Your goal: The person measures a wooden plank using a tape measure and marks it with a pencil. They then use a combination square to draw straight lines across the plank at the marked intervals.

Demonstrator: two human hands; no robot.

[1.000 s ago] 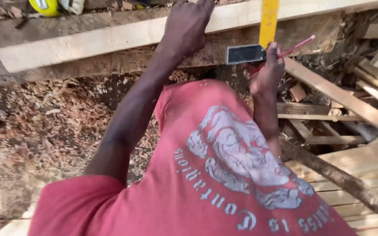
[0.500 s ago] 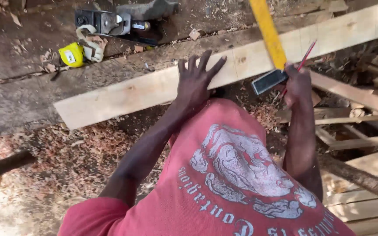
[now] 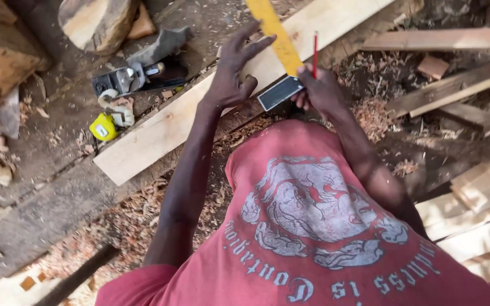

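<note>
**Square and pencil on a pale plank**

A rough, dark timber table (image 3: 41,209) runs from lower left toward the upper middle, strewn with chips and shavings. On it lies a long pale plank (image 3: 160,133), set slantwise, its near sawn end at lower left and its far end leaving the picture at the top right. Wood shavings (image 3: 114,221) cover the ground beside the table, and a stack of loose offcut boards (image 3: 455,90) lies off to the right. A cut log (image 3: 94,20) rests at the top left.

The person wears a red printed shirt (image 3: 307,226), which fills the lower middle of the view.

The left hand (image 3: 232,71) lies on the plank with fingers spread wide and flat, gripping nothing, its fingertips just beside the yellow blade of a try square (image 3: 276,54). That blade crosses the plank; the square's dark stock hangs against the plank's near edge.

The right hand (image 3: 319,90) is curled closed around the stock end of the square and also holds a red pencil (image 3: 315,51), which stands upright just right of the blade.

Behind the plank sit an electric planer (image 3: 137,71) and, nearer, a yellow tape measure (image 3: 103,127).
</note>
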